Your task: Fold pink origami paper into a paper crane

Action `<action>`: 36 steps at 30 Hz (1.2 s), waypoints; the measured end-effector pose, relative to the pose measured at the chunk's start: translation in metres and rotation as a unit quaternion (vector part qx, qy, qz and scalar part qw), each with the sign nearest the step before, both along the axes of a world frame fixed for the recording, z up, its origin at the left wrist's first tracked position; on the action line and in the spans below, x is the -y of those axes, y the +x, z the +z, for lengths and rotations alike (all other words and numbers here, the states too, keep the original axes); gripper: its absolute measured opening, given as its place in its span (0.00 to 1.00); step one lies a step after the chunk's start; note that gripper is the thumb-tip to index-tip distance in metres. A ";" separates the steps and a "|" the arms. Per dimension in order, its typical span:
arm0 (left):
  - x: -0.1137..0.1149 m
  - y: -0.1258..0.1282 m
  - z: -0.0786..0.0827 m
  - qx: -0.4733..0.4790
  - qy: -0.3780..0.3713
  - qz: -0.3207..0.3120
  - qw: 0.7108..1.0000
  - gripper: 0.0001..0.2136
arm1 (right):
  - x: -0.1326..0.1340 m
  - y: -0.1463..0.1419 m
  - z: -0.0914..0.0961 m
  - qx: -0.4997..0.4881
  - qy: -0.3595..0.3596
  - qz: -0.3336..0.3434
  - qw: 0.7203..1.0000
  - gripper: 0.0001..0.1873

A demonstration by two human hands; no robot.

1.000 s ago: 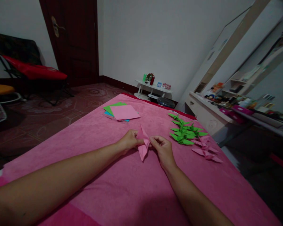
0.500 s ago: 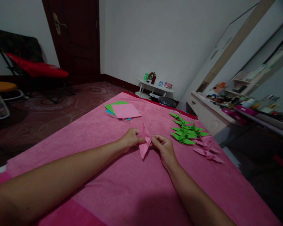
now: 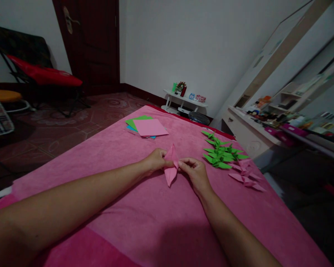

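A half-folded pink paper figure (image 3: 170,167) is held just above the pink cloth (image 3: 161,222) that covers the table. My left hand (image 3: 155,160) pinches its left side with closed fingers. From the right, my right hand (image 3: 194,171) pinches the middle fold, fingers closed too. The figure's lower point hangs down toward the cloth and its upper point stands up between my hands.
A stack of flat paper sheets (image 3: 147,127), pink on top of green and blue, lies farther back. Several folded green cranes (image 3: 221,152) and a few pink ones (image 3: 246,176) lie to the right. A dresser (image 3: 256,129) stands beyond the table's right edge; a chair (image 3: 41,78) is at far left.
Both hands have shifted their pinch on the pink figure and pressed it narrower. The camera has tilted a little, so everything sits slightly higher in view.
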State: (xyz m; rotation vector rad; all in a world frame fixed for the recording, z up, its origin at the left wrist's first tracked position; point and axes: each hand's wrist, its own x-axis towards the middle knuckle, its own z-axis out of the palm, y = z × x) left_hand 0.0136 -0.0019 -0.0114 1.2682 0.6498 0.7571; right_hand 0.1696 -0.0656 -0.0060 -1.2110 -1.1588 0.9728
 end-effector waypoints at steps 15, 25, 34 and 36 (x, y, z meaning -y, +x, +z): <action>-0.010 -0.012 0.005 0.021 -0.080 -0.137 0.987 0.14 | -0.001 0.004 0.004 0.151 0.041 -0.040 0.987 0.08; -0.003 -0.005 0.004 -0.034 -0.040 -0.056 0.997 0.14 | 0.000 -0.001 0.005 0.097 0.025 -0.012 0.995 0.09; 0.000 -0.009 0.011 -0.057 0.001 -0.111 0.992 0.11 | 0.001 0.003 0.004 0.014 -0.020 0.027 0.999 0.10; -0.001 -0.008 0.009 -0.059 0.005 -0.115 0.992 0.11 | 0.001 0.003 0.004 0.011 -0.022 0.027 0.999 0.09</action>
